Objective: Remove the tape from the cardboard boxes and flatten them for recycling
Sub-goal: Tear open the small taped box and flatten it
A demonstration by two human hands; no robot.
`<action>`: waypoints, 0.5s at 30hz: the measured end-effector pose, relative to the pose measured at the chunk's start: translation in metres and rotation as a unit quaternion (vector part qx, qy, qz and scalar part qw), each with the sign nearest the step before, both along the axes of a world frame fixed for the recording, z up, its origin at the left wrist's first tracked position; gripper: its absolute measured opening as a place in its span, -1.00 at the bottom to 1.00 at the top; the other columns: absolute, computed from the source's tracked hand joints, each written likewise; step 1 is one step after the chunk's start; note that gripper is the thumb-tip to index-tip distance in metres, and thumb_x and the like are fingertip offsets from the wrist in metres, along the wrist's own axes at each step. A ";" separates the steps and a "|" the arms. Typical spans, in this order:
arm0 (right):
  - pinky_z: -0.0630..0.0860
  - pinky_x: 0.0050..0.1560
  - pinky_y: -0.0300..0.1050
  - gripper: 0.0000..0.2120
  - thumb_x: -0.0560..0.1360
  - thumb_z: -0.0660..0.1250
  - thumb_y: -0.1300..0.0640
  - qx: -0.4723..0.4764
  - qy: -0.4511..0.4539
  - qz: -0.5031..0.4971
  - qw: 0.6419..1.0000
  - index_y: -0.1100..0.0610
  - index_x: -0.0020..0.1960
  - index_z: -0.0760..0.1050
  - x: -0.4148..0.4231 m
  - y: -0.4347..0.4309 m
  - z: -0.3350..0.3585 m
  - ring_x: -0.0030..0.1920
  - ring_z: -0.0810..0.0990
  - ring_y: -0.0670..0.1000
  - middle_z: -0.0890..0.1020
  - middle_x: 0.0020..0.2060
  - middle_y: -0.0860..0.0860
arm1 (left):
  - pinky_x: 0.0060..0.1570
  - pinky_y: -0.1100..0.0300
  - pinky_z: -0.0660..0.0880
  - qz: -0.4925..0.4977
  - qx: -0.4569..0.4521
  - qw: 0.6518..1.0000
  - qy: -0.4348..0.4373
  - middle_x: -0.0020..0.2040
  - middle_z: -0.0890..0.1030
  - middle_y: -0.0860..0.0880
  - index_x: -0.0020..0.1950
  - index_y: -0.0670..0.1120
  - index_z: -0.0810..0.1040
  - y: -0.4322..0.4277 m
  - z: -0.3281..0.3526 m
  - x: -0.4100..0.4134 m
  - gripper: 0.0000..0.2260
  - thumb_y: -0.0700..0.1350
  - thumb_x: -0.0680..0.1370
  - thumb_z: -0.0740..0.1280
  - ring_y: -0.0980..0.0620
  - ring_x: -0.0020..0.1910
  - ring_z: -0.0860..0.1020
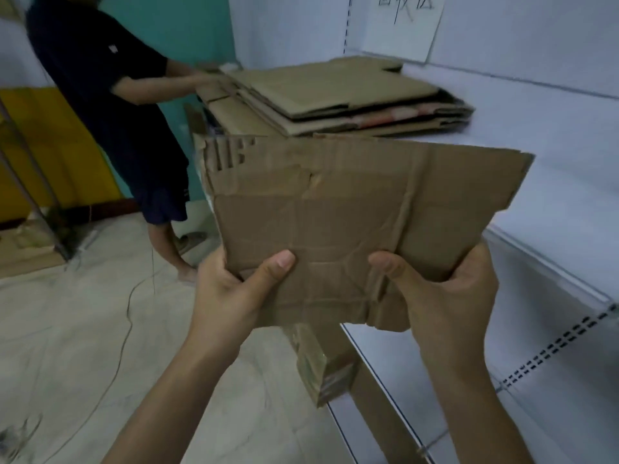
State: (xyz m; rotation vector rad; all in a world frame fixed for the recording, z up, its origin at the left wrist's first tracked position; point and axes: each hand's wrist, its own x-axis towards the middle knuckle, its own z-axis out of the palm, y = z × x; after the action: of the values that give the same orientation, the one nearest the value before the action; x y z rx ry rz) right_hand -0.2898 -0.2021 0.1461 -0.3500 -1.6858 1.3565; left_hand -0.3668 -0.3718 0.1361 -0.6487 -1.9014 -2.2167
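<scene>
I hold a flattened, creased brown cardboard box (pixel 351 209) in front of me, above the edge of a white shelf. My left hand (pixel 234 289) grips its lower left edge, thumb on top. My right hand (pixel 449 293) grips the lower right edge the same way. A flap with clear tape (pixel 315 363) still stuck on it hangs down below the box between my forearms. A stack of flattened cardboard boxes (pixel 335 95) lies further back on the shelf.
Another person in dark clothes (pixel 110 105) stands at the left and reaches onto the stack. The white shelf (pixel 552 202) runs along the right, with a paper sign (pixel 402 25) on the wall. Cables (pixel 127 313) lie on the tiled floor.
</scene>
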 end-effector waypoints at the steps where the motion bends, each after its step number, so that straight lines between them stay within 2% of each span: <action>1: 0.59 -0.17 -0.31 -0.34 -0.02 0.55 -0.20 -0.004 -0.002 0.008 1.000 -0.06 0.01 0.45 -0.010 0.000 0.012 -0.09 0.61 -0.24 0.62 -0.04 -0.11 | -0.22 0.45 0.52 -0.002 0.002 1.000 0.016 -0.13 0.67 0.30 -0.02 0.14 0.55 -0.001 0.012 -0.012 -0.76 -0.12 0.37 0.42 0.27 -0.10 0.64; 3: 0.63 -0.17 -0.10 -0.29 0.01 0.58 -0.19 -0.032 -0.018 0.064 0.997 -0.01 0.09 0.48 -0.028 0.001 0.034 -0.03 0.65 -0.10 0.66 -0.01 -0.08 | -0.24 0.46 0.51 -0.013 0.000 0.999 0.045 -0.11 0.67 0.30 -0.01 0.15 0.53 -0.007 0.036 -0.038 -0.76 -0.07 0.37 0.42 0.28 -0.10 0.63; 5: 0.61 -0.22 -0.17 -0.37 0.10 0.57 -0.09 -0.050 -0.027 0.146 0.988 0.00 0.12 0.49 -0.047 0.003 0.059 -0.04 0.67 -0.07 0.69 -0.03 -0.11 | -0.21 0.48 0.50 -0.018 -0.009 0.996 0.084 -0.04 0.65 0.30 0.04 0.17 0.50 -0.017 0.062 -0.068 -0.73 -0.01 0.38 0.42 0.29 -0.06 0.62; 7: 0.60 -0.13 -0.21 -0.40 0.16 0.53 0.03 -0.049 -0.019 0.189 0.981 0.06 0.18 0.49 -0.071 -0.003 0.085 0.00 0.67 -0.04 0.69 0.01 -0.06 | -0.15 0.50 0.48 -0.007 -0.021 0.991 0.134 -0.01 0.63 0.27 0.09 0.14 0.46 -0.027 0.090 -0.104 -0.71 0.01 0.41 0.42 0.34 -0.01 0.58; 9: 0.61 -0.05 -0.16 -0.39 0.20 0.53 0.11 -0.049 0.002 0.164 0.985 0.13 0.23 0.48 -0.102 -0.015 0.107 0.03 0.66 -0.02 0.68 0.05 0.00 | -0.09 0.51 0.46 0.027 -0.055 0.978 0.198 0.02 0.55 0.29 0.19 0.03 0.39 -0.036 0.117 -0.142 -0.63 0.03 0.45 0.42 0.42 0.01 0.52; 10: 0.61 -0.05 -0.14 -0.43 0.25 0.53 0.17 -0.055 0.017 0.147 0.987 0.16 0.24 0.48 -0.119 -0.022 0.115 0.02 0.67 -0.01 0.68 0.04 0.02 | -0.03 0.50 0.45 0.046 -0.081 0.970 0.225 0.09 0.47 0.31 0.29 -0.01 0.33 -0.040 0.129 -0.161 -0.54 0.05 0.47 0.41 0.44 0.03 0.48; 11: 0.62 -0.07 -0.13 -0.49 0.31 0.51 0.23 -0.065 0.031 0.136 0.988 0.19 0.24 0.48 -0.136 -0.029 0.123 0.00 0.67 0.00 0.68 0.03 0.04 | 0.08 0.46 0.43 0.065 -0.110 0.960 0.251 0.20 0.42 0.26 0.39 -0.04 0.26 -0.043 0.140 -0.180 -0.44 0.07 0.48 0.40 0.42 0.10 0.44; 13: 0.62 -0.14 -0.13 -0.58 0.39 0.46 0.30 -0.103 0.050 0.121 0.986 0.23 0.23 0.49 -0.166 -0.039 0.135 -0.05 0.69 0.02 0.68 0.01 0.08 | 0.32 0.20 0.34 0.119 -0.187 0.921 0.321 0.44 0.28 0.02 0.51 -0.09 0.13 -0.047 0.152 -0.215 -0.32 0.10 0.52 0.36 0.14 0.36 0.32; 15: 0.62 -0.20 -0.13 -0.62 0.42 0.43 0.30 -0.157 0.052 0.109 0.980 0.25 0.22 0.50 -0.190 -0.043 0.140 -0.10 0.70 0.04 0.68 -0.01 0.11 | 0.41 -0.06 0.17 0.141 -0.264 0.871 0.389 0.54 0.15 -0.11 0.52 -0.05 0.20 -0.045 0.157 -0.239 -0.38 0.19 0.55 0.25 -0.09 0.48 0.16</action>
State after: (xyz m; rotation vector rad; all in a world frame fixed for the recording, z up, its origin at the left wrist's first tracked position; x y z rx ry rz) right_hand -0.4800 -0.2448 0.2857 -0.2725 -1.4548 1.7795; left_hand -0.6058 -0.4167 0.2933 -1.0482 -1.9303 -0.9856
